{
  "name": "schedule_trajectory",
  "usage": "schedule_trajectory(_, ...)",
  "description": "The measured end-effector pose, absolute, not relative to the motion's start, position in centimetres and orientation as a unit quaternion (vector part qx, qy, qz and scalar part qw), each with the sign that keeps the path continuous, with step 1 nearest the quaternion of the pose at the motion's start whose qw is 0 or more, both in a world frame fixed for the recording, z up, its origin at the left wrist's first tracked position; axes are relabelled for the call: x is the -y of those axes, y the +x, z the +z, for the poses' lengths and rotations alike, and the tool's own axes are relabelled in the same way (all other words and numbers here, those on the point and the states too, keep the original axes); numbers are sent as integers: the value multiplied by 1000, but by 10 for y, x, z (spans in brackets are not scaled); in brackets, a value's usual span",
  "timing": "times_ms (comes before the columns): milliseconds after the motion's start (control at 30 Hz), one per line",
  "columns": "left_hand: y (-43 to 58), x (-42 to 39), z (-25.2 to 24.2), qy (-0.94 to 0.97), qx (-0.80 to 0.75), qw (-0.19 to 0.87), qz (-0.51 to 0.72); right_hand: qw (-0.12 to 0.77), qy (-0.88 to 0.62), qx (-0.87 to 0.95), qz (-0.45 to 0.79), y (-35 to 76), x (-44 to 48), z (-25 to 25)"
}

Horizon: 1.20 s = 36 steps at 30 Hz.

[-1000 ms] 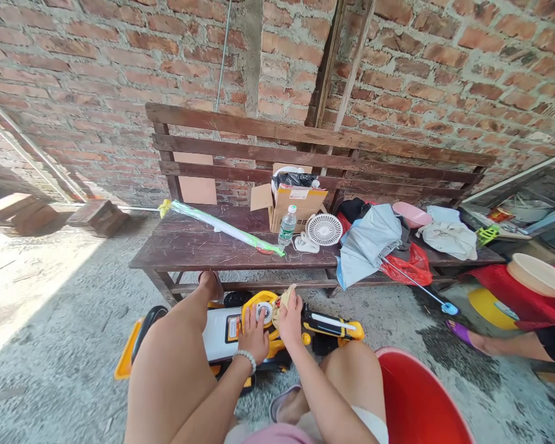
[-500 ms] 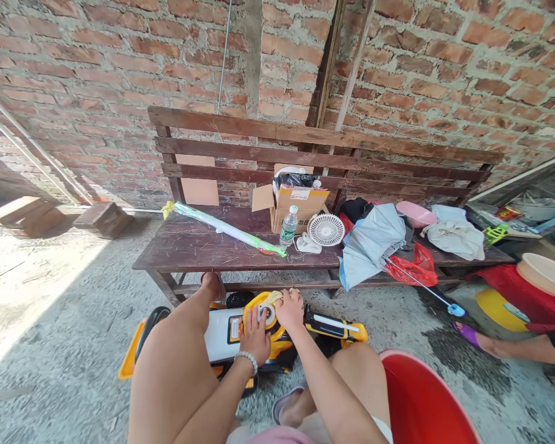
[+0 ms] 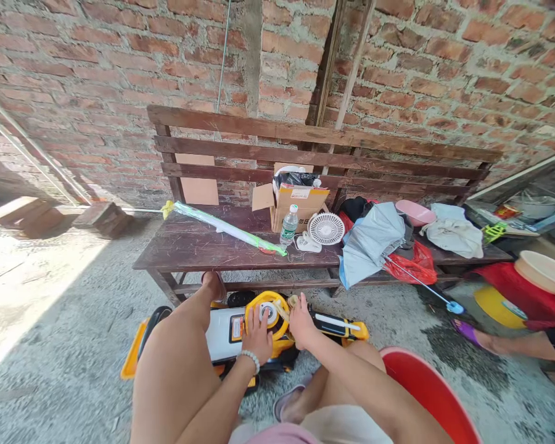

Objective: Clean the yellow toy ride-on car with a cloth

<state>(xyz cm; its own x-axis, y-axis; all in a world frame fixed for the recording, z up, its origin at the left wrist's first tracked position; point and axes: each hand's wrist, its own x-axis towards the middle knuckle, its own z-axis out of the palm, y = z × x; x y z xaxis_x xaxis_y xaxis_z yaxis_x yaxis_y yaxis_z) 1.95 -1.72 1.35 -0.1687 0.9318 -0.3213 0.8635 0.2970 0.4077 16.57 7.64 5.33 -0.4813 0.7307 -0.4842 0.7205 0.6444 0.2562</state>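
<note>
Now the right hand (image 3: 301, 324), clamped on a cloth (image 3: 283, 310), has bared the far side of the steering wheel (image 3: 267, 297); just beside that grip, the left hand (image 3: 258, 340) lies spread.

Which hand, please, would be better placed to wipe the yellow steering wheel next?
Probably the right hand: it holds a pale cloth at the steering wheel, while the left hand lies spread on the wheel.

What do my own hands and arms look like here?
Both forearms are bare, with no sleeves in view. The left hand has a bracelet of pale, round beads at the wrist; the right hand shows none. Neither hand wears a glove.
</note>
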Motion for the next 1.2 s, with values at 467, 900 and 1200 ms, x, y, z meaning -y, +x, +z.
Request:
schedule_trajectory(467,17,15,11,583,-761,270,86,113,516,-849,-1,164,-37,20)
schedule_trajectory(900,19,17,33,572,-772,269,63,23,500,-856,-128,179,9,-31)
schedule_trajectory(1200,19,16,32,574,-771,269,57,40,412,-896,-160,151,21,-60)
